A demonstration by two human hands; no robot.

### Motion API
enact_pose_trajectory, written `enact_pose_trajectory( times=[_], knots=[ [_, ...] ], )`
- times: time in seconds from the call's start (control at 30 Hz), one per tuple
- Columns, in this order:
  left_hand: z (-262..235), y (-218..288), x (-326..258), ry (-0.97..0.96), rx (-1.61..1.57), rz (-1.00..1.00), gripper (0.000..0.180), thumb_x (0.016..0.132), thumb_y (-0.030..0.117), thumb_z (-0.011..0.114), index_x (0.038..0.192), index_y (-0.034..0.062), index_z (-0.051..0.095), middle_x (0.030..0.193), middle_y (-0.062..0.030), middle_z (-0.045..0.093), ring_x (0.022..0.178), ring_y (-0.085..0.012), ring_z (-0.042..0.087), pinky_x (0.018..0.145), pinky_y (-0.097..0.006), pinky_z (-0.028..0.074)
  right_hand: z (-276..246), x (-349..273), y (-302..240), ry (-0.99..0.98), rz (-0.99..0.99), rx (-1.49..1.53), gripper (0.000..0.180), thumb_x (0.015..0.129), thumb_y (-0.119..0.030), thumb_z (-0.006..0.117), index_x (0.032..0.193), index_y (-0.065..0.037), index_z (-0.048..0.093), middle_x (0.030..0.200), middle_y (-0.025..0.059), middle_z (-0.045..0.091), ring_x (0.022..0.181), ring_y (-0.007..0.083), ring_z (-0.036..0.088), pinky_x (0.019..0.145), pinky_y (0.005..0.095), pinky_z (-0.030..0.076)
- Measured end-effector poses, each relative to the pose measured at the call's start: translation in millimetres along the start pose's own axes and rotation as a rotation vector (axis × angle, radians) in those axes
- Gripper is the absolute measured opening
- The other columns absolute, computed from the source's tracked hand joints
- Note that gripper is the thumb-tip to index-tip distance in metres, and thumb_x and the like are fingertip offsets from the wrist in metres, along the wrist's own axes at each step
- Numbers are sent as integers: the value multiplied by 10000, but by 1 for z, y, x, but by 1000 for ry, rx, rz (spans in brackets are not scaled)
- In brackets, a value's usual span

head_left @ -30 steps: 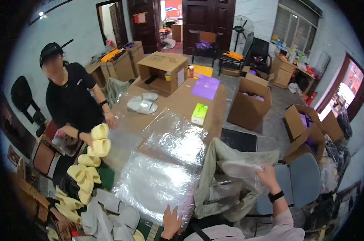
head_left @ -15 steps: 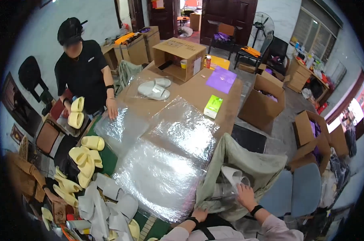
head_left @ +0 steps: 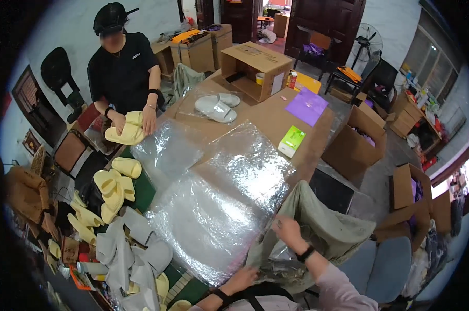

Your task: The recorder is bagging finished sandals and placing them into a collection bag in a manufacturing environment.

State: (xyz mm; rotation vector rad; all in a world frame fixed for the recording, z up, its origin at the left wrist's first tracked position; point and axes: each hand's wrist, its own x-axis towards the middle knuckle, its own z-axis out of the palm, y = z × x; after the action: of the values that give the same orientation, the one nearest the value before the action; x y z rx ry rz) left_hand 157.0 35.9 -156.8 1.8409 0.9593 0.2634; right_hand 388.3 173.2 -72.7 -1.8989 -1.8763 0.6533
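Observation:
A grey-green cloth sack (head_left: 343,220) hangs with its mouth open at the table's near right. My right hand (head_left: 290,233) is over the sack's left rim, its fingers loosely bent and apart with nothing visible in them. By the near left edge of the sack is my left hand (head_left: 241,279), slightly blurred, fingers stretched toward the cloth; I see nothing held. Clear plastic and something pale show inside the sack, partly hidden by my right arm. Stacked clear plastic bags (head_left: 208,223) cover the table beside my hands.
A co-worker (head_left: 123,78) across the table holds yellow slippers (head_left: 125,132). Loose yellow slippers (head_left: 112,194) and grey slippers (head_left: 141,259) are piled at left. Bagged grey slippers (head_left: 216,108), a cardboard box (head_left: 258,57), a green packet (head_left: 292,141) and a purple sheet (head_left: 307,106) lie farther back.
My right hand has let go of the bagged pale slippers in the sack and moved up and left to the rim. My left hand shifted left. The co-worker brought the yellow slippers to the table.

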Motion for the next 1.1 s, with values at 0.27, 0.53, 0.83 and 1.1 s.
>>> enact_pose_trajectory(
  times=[0.27,0.53,0.83,1.1],
  knots=[
    [-65,20,2,623,452,-322,420,826,220,562,1226,100,513,1273,-257,403,1142,-419,404,951,-483,337,108,149,33,123,-117,-264,587,751,-322,637,1253,-66,470,1272,133,491,1099,389,478,892,495,413],
    [-51,-7,5,726,391,-579,595,826,302,613,1331,82,388,1279,-254,400,1142,-382,420,927,-489,362,133,130,32,25,-135,-549,267,810,-232,552,1026,-76,570,1092,87,543,978,326,522,773,483,432],
    [-74,-24,78,1183,-652,-461,880,746,237,753,1376,-39,203,859,-106,553,711,-146,549,592,-242,463,109,116,14,-24,-96,-514,619,786,-426,614,1197,11,461,1255,158,491,1106,376,484,875,502,408],
    [-75,-48,89,972,-818,-467,211,850,125,589,991,-11,510,781,-78,593,702,-147,586,593,-255,489,111,123,40,-9,-163,-421,242,755,-238,606,953,-101,627,1014,116,569,979,331,512,770,473,433]
  ],
)
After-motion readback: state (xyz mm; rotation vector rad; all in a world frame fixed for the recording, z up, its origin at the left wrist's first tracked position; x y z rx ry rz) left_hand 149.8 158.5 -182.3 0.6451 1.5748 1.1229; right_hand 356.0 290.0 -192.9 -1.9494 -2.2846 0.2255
